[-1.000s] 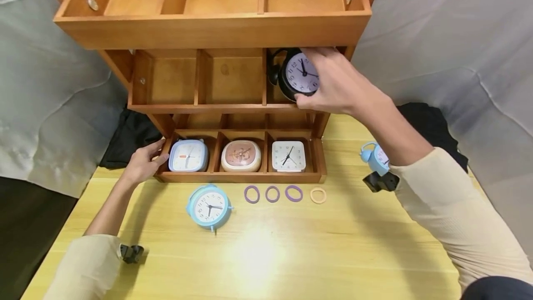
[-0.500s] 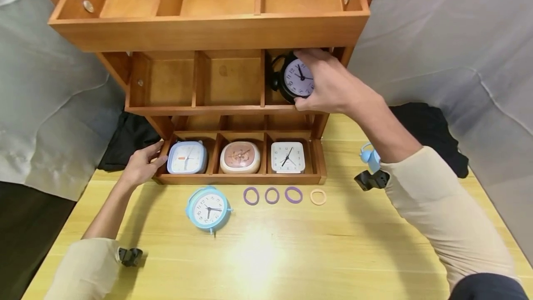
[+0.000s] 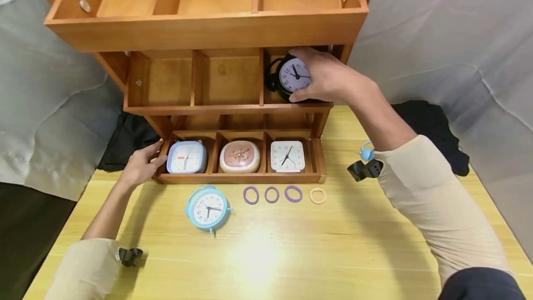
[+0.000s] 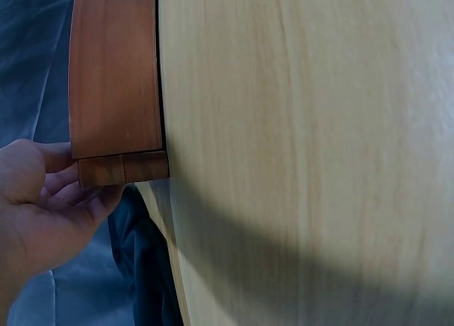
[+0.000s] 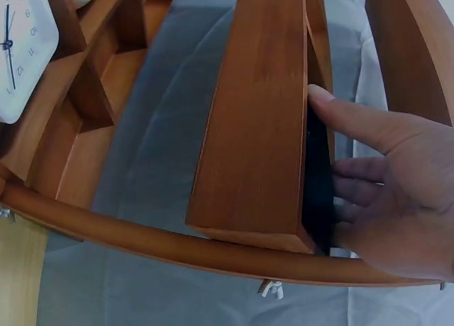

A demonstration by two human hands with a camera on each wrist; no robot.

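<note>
The table (image 3: pixel 341 253) carries a three-tier wooden rack (image 3: pixel 208 31), each tier divided into three compartments. A black cloth (image 3: pixel 441 138) lies right of the rack; a second dark cloth (image 3: pixel 131 145) lies at its left. The right hand (image 3: pixel 329 75) reaches into the right compartment of the middle tier and holds the black alarm clock (image 3: pixel 291 78), thumb at the near rim. Compared with one second ago, hand and clock sit slightly further left, closer to the divider. The left hand (image 3: pixel 140 165) has not moved; it grips the left end of the bottom tier. The black alarm clock is turned with its bells toward the divider; contact with divider or floor cannot be told. The top tier's front board overhangs this compartment, the tier's front lip stands before the clock, and the hand covers its right side. The bottom tier, unchanged, holds a blue clock (image 3: pixel 186 157) at left, a cream oval clock (image 3: pixel 239 156) at centre and a white square clock (image 3: pixel 288 155) at right. A light-blue round clock (image 3: pixel 208 207) lies on the table in front. A light-blue item (image 3: pixel 367 153) is mostly hidden by the right sleeve (image 3: pixel 433 198). Three purple rings (image 3: pixel 286 193) and one pale-orange ring (image 3: pixel 318 203) form a row before the rack.
</note>
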